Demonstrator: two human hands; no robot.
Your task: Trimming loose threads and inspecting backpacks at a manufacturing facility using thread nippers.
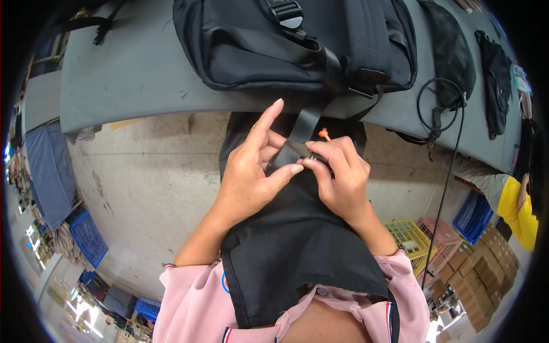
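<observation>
A black backpack (pixel 263 63) lies on the grey table in front of me. From its lower edge a flat black webbing strap (pixel 309 123) hangs down toward my lap. My left hand (pixel 251 163) is closed on the strap's lower end with thumb and curled fingers, its index finger stretched upward. My right hand (pixel 343 171) pinches at the same strap end, thumb and index finger close together. A small orange-ended tool (pixel 324 134) sticks out above the right fingers; the fingers hide most of it. A bit of metal shows between the fingertips.
A black apron (pixel 297 251) covers my lap below the hands. On the grey table (pixel 126 74), a black mesh piece (pixel 449 48) and a looped black cable (pixel 457 123) lie to the right. Plastic crates (pixel 409 237) and cardboard boxes (pixel 477 280) stand lower right. A person in yellow (pixel 517 211) is at the far right.
</observation>
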